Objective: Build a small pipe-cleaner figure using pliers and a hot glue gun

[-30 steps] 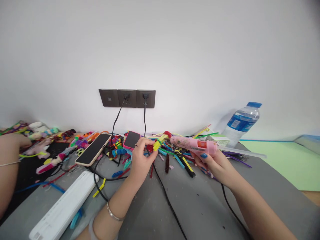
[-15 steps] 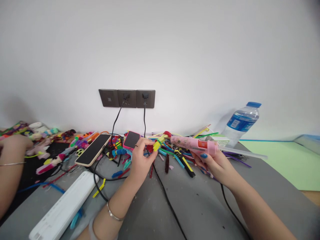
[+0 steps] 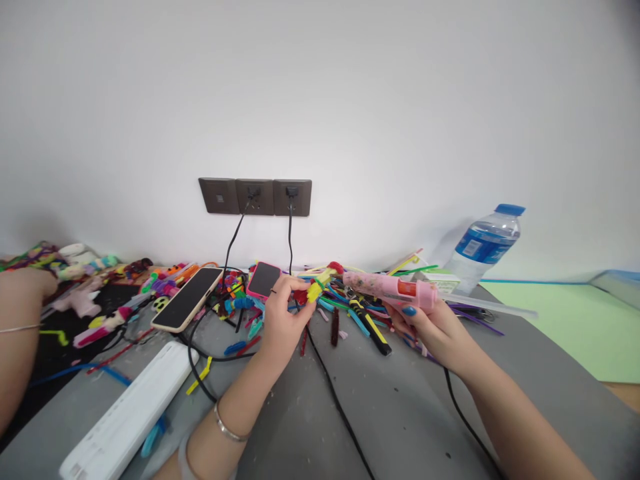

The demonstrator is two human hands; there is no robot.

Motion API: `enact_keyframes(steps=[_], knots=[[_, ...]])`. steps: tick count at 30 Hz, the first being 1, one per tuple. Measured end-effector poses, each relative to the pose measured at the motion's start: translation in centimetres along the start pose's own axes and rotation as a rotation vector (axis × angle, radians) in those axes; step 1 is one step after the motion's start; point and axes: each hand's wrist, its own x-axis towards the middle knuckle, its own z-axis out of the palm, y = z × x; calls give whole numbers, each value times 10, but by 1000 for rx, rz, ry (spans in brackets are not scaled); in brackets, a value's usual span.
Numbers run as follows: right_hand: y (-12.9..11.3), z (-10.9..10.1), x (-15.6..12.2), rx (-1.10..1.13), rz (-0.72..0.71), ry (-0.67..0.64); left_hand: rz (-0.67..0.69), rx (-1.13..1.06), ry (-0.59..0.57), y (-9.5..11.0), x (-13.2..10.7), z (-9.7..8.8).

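Between the fingertips of my left hand (image 3: 283, 317) is a small yellow and red pipe-cleaner figure (image 3: 319, 287). My right hand (image 3: 433, 330) grips a pink hot glue gun (image 3: 387, 288), with a long clear glue stick (image 3: 495, 307) sticking out of its back end. The gun's nozzle points left at the figure, close to its red end; whether they touch I cannot tell. Below the gun lies a yellow and black utility knife (image 3: 370, 325). A short dark brown pipe-cleaner piece (image 3: 335, 327) rests nearer to my left hand.
Loose pipe cleaners lie along the wall. A cream-edged phone (image 3: 187, 300), a pink-cased phone (image 3: 263, 279) and a white power strip (image 3: 130, 413) are at left. A water bottle (image 3: 483, 247) leans at right. Black cords (image 3: 333, 393) cross the grey table. Another person's arm (image 3: 20, 347) reaches in from the left.
My two hands keep nearly the same pose, figure and glue gun still held. The other person's arm has shifted left, and a yellow piece near it has moved down and left.
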Motion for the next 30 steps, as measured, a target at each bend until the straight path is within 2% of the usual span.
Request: enact_keyframes(steps=[6,10,14,16,18,21,25,30], knots=[[-4,0,0,-156,-73,56,12,29,-6,1,1,0],[-6,0,1,-159,-56,80,34,32,6,-1,2,0],[-5,0,0,92,54,20,15,15,17,-2,3,0],[-7,-1,0,283,88,-23,-28,-6,22,-3,2,0],[-11,-2,1,449,85,-9,-100,-40,20,-4,2,1],[-21,-10,4,583,52,136,-233,-128,8,-4,0,3],[-30,-30,8,599,68,362,-369,-266,-23,-3,-1,5],[-28,-57,1,607,71,573,-401,-314,-119,-2,-3,7]])
